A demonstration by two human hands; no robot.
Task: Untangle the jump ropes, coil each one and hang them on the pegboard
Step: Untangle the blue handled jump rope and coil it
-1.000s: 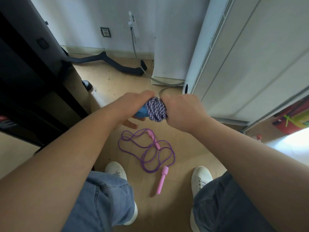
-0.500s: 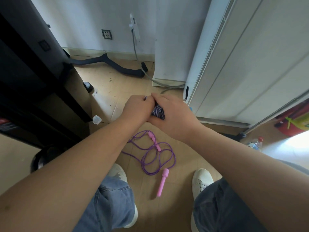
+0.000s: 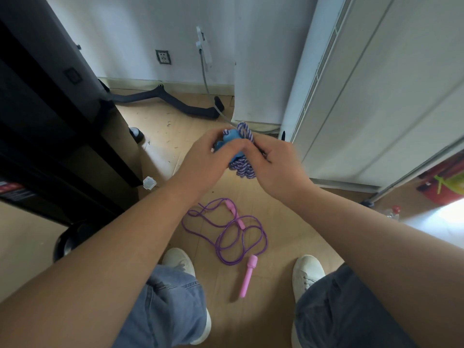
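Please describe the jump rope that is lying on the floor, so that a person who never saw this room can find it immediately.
Look down at the wooden floor, to the bare patch between the person's two white shoes. There lies the purple jump rope, a thin cord in loose loops with slim pink handles. The other rope is a thick purple-and-white braid, bundled and held by both hands above it.

Wood floor, white wall with socket, white cabinet right.
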